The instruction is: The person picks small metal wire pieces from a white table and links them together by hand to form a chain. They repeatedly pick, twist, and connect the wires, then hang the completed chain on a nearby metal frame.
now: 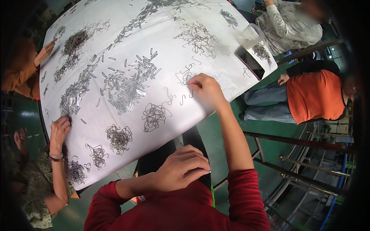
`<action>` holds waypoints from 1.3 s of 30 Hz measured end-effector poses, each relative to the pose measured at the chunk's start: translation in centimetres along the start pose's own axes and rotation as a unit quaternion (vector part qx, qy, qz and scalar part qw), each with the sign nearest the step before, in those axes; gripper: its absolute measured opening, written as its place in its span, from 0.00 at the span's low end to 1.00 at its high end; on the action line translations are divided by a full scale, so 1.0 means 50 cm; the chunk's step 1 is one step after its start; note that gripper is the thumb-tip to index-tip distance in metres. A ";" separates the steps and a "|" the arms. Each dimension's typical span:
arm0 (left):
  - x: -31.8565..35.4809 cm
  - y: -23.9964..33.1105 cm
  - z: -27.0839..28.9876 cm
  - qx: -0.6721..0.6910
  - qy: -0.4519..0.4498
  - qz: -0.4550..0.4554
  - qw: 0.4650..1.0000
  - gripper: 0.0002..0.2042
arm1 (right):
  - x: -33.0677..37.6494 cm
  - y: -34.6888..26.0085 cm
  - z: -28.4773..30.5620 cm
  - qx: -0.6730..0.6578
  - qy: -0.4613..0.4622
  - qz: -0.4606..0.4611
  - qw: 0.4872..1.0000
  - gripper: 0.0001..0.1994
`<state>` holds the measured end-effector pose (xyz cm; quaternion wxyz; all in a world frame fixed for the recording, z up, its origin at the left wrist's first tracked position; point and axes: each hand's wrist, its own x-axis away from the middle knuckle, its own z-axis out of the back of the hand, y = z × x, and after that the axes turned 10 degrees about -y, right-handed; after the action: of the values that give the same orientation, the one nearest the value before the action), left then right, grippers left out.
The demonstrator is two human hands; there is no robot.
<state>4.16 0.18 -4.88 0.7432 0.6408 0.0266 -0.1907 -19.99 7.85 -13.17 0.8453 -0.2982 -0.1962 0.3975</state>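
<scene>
Metal hooks (185,74) lie just beside your right fingers (195,80), which look pinched together; whether they or your curled left fingers (197,164) clamp one, I cannot tell. You seem mid-pick; the next move calls for untangling a single hook.

A workshop, judging by the green floor (211,140), metal frames (300,141) and piled wire hooks (118,139).

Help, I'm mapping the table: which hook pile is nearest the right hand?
The small, sparse pile beside the right hand; other hook piles lie farther off.
</scene>
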 end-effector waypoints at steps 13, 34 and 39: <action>0.016 0.001 -0.015 -0.008 0.012 -0.003 1.000 0.08 | -0.106 -0.011 0.039 0.225 -0.145 0.016 0.963 0.05; 0.024 0.013 -0.060 -0.066 0.062 -0.011 0.996 0.06 | 0.044 0.042 0.044 -0.356 0.040 -0.145 0.922 0.11; 0.021 0.017 -0.066 -0.041 0.067 -0.003 0.997 0.07 | 0.166 -0.010 0.059 -0.513 0.080 -0.125 0.846 0.15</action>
<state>6.07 3.20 -4.94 0.7647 0.6210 0.0866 -0.1484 -16.33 15.17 -9.87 0.6276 -0.6928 -0.3390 0.1056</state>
